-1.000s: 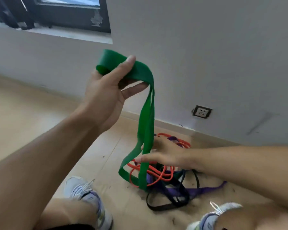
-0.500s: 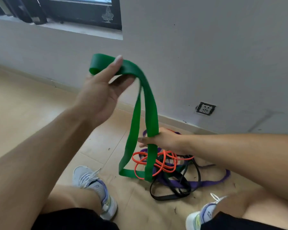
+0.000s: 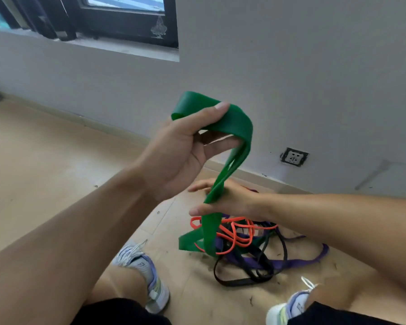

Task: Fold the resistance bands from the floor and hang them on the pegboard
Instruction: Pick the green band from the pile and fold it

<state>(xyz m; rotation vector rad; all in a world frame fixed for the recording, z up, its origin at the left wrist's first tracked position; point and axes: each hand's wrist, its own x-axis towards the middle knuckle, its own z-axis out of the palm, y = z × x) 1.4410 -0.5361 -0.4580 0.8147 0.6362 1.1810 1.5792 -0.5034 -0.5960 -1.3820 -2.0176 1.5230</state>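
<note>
A wide green resistance band is draped over my raised left hand, pinched between thumb and fingers. It hangs down through my right hand, which grips its middle lower down. The band's bottom loop reaches the floor. Beneath lies a tangle of bands: an orange one, a purple one and a black one. No pegboard is in view.
A grey wall with a power socket stands right behind the pile. A dark window frame is at top left. My two shoes, the left shoe and the right shoe, flank the pile on the tan floor.
My right hand has slid up along the green band, closer to my left hand. The hanging length between the hands is shorter and the bottom loop has lifted.
</note>
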